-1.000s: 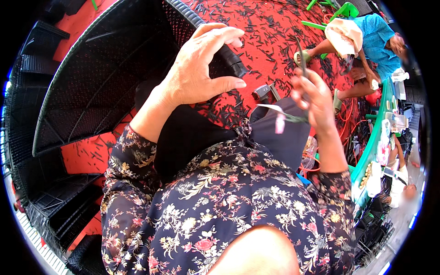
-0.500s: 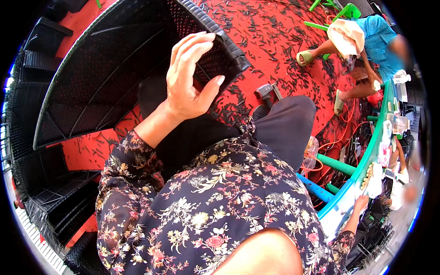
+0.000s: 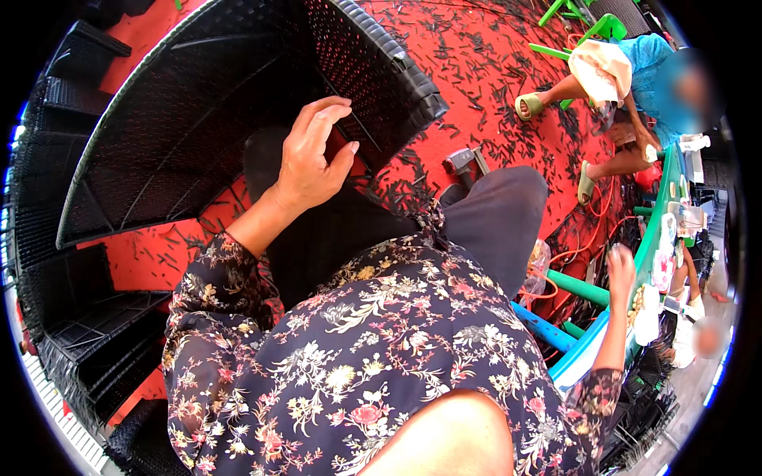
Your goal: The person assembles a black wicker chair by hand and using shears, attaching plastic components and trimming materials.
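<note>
Here, left hand (image 3: 311, 163) on tilted wicker chair (image 3: 214, 111)

- The big black woven chair shell (image 3: 198, 135) curves around the left hand (image 3: 313, 159); its wall blocks passage forward and to the left, and only the hollow inside is open.
- A stack of more black woven frames (image 3: 71, 317) closes off the far left and lower left.
- Between the shell's rim and the dark trouser leg (image 3: 496, 222) lies open red floor (image 3: 492, 87), littered with short dark offcuts and one small grey tool (image 3: 463, 163).
- On the right, the right hand (image 3: 621, 266) is hemmed by the green desk (image 3: 663, 206), blue and green bars and orange cable; it looks tight, though the rim blurs it.
- A seated person (image 3: 627, 71) blocks the far right floor.
</note>
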### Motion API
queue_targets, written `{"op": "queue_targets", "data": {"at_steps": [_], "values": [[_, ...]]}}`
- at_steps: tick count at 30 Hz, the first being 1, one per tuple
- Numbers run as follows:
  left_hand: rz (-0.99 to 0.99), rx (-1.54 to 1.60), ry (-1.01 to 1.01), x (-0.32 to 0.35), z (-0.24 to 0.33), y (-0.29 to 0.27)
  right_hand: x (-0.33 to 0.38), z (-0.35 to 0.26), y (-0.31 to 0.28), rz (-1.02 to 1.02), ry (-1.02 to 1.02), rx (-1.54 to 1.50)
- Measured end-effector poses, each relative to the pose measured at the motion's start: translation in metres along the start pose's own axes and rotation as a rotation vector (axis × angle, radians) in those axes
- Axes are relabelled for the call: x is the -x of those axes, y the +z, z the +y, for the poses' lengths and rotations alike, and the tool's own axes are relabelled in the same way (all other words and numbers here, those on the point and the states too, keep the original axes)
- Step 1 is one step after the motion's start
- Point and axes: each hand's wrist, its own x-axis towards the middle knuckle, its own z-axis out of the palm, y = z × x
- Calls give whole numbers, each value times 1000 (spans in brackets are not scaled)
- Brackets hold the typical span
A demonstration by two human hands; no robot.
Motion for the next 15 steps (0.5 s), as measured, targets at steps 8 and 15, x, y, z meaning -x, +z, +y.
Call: {"op": "queue_targets", "data": {"at_steps": [8, 15], "values": [[-17, -584, -13, -16, -34, -96, 27, -318, 218, -417, -725, -242], [86, -1197, -201, -17, -75, -213, 33, -386, 292, -432, -953, 387]]}}
